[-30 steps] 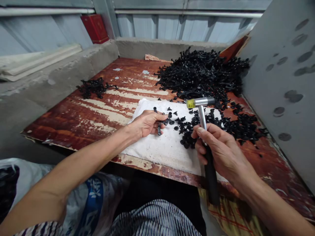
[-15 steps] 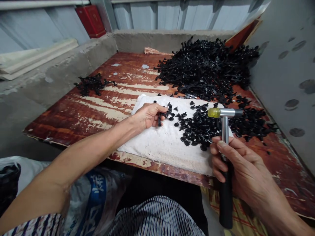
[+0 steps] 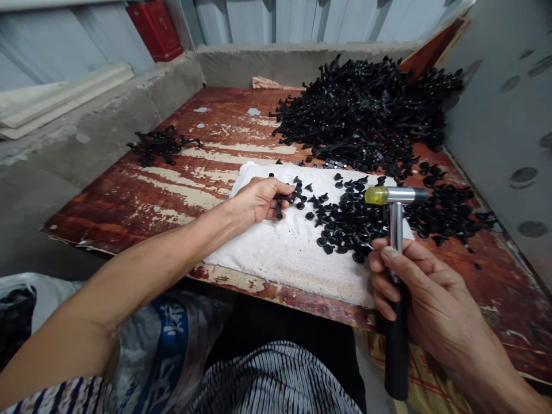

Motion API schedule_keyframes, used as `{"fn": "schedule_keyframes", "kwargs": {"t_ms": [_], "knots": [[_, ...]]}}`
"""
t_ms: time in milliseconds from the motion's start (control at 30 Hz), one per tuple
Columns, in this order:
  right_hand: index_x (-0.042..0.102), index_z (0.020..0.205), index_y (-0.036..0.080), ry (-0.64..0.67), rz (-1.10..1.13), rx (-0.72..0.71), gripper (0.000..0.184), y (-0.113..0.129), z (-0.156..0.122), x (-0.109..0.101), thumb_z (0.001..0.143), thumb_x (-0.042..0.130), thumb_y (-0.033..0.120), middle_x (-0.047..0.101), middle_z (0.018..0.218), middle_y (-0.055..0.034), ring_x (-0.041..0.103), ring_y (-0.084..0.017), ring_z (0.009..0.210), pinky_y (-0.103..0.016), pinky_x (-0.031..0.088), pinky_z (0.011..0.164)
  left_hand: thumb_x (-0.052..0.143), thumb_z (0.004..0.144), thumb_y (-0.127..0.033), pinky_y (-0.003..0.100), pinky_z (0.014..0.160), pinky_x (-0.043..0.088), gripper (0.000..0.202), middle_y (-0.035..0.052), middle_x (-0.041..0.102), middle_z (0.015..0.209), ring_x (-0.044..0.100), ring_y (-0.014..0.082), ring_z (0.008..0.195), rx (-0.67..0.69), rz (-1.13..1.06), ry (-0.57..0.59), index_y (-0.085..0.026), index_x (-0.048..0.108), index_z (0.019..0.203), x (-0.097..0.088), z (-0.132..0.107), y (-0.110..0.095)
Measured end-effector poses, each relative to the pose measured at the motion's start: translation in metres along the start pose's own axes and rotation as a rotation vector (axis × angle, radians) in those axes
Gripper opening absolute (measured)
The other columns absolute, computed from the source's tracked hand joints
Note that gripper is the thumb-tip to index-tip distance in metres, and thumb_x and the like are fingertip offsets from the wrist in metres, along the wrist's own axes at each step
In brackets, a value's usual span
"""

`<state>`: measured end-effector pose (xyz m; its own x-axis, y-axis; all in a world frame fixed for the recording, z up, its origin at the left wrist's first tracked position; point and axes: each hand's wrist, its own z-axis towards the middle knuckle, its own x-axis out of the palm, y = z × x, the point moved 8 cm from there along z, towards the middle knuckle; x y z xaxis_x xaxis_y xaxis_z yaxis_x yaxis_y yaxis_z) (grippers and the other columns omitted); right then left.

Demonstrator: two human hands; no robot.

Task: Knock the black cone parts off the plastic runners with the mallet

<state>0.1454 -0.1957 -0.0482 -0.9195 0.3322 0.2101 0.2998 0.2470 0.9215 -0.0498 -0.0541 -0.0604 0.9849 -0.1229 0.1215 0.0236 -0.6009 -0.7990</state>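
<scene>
My right hand [image 3: 425, 287] is closed round the black handle of a small mallet [image 3: 395, 221]. The mallet stands upright, its metal head carrying a yellow tip on the left and a dark tip on the right. Over the white cloth [image 3: 267, 247], my left hand [image 3: 261, 201] pinches a small black plastic part [image 3: 279, 208] with short rod-like arms; the fingers partly cover it. Loose black pieces with round flat heads and short stems [image 3: 345, 221] lie on the cloth between my hands, some of them right beside the left fingertips.
A large heap of black parts [image 3: 362, 115] fills the back right of the worn red-brown board [image 3: 233, 126]. A smaller pile [image 3: 159, 146] lies at the left. A low concrete ledge [image 3: 142, 95] borders the board, and a grey panel [image 3: 509, 115] rises on the right.
Both hands keep nearly the same pose and hold the same things. The view has shifted slightly, and the mallet appears a little further right and higher.
</scene>
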Motion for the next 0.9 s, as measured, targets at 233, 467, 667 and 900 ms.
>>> {"fn": "schedule_keyframes", "kwargs": {"t_ms": [233, 467, 667, 900], "knots": [[0.064, 0.079, 0.021, 0.006, -0.003, -0.015, 0.034, -0.0004, 0.0002, -0.0008, 0.057, 0.083, 0.037, 0.054, 0.063, 0.0038, 0.037, -0.005, 0.036, -0.017, 0.033, 0.025, 0.062, 0.076, -0.007, 0.020, 0.037, 0.034, 0.014, 0.0017, 0.056, 0.047, 0.043, 0.0066, 0.036, 0.003, -0.006, -0.013, -0.013, 0.056, 0.064, -0.0006, 0.0003, 0.0002], [0.065, 0.079, 0.020, -0.011, 0.002, -0.011, 0.035, -0.0004, -0.0003, -0.0016, 0.055, 0.084, 0.037, 0.054, 0.062, 0.0037, 0.037, -0.005, 0.036, -0.017, 0.033, 0.025, 0.061, 0.075, -0.005, 0.021, 0.036, 0.035, 0.015, 0.0016, 0.056, 0.048, 0.045, 0.0072, 0.034, 0.018, -0.029, 0.002, -0.013, 0.057, 0.063, -0.0005, 0.0014, -0.0007], [0.063, 0.079, 0.020, -0.008, -0.004, -0.014, 0.035, 0.0016, -0.0015, -0.0014, 0.056, 0.083, 0.038, 0.054, 0.062, 0.0036, 0.037, -0.005, 0.036, -0.017, 0.033, 0.025, 0.060, 0.075, -0.006, 0.022, 0.036, 0.035, 0.014, 0.0036, 0.060, 0.052, 0.043, 0.0065, 0.036, 0.021, -0.009, -0.005, -0.012, 0.057, 0.064, -0.0013, 0.0014, -0.0005], [0.063, 0.082, 0.021, 0.028, -0.048, -0.030, 0.036, -0.0016, -0.0005, -0.0009, 0.059, 0.081, 0.041, 0.054, 0.063, 0.0043, 0.036, -0.005, 0.037, -0.017, 0.033, 0.025, 0.058, 0.075, -0.006, 0.020, 0.036, 0.036, 0.014, -0.0012, 0.053, 0.047, 0.043, 0.0060, 0.036, 0.065, 0.072, -0.058, -0.014, 0.053, 0.065, 0.0016, -0.0034, -0.0072]]}}
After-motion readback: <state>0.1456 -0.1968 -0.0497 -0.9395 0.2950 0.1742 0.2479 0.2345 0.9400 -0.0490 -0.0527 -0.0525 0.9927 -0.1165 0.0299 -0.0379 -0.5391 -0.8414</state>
